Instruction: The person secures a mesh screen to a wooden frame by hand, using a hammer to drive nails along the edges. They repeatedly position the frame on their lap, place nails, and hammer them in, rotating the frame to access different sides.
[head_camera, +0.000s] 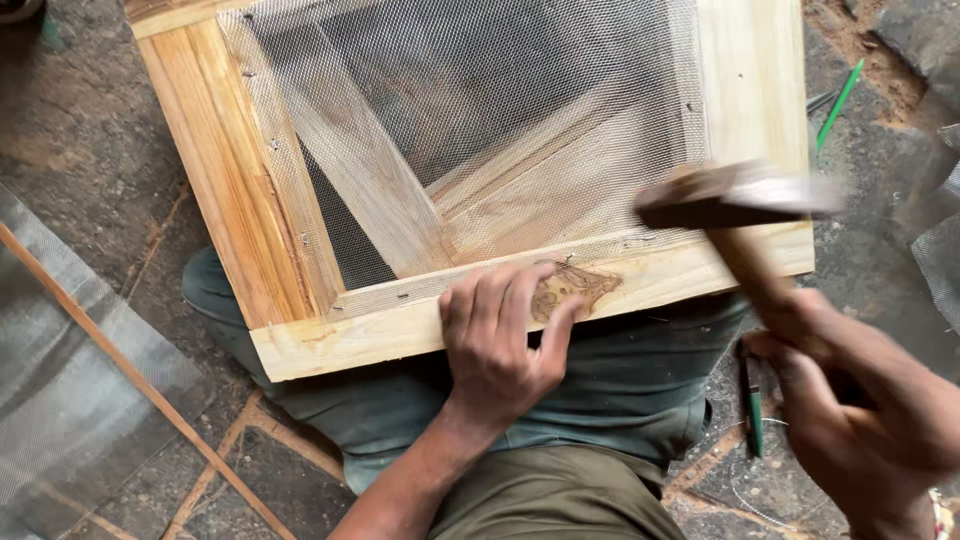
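Note:
A wooden frame (230, 190) covered with fine wire mesh (470, 110) rests across my lap. My left hand (500, 335) lies on the frame's near rail, fingers bent down near the mesh's lower edge beside a dark knot (575, 287) in the wood; whether they pinch a nail is too small to tell. My right hand (860, 400) grips the wooden handle of a hammer (740, 200), whose blurred head hangs above the near rail at the right.
A sheet of grey mesh (70, 380) and a thin wooden strip (140, 385) lie on the ground at left. A green-handled tool (755, 410) lies by my right leg, another green stick (838, 100) at upper right. Dirt floor surrounds me.

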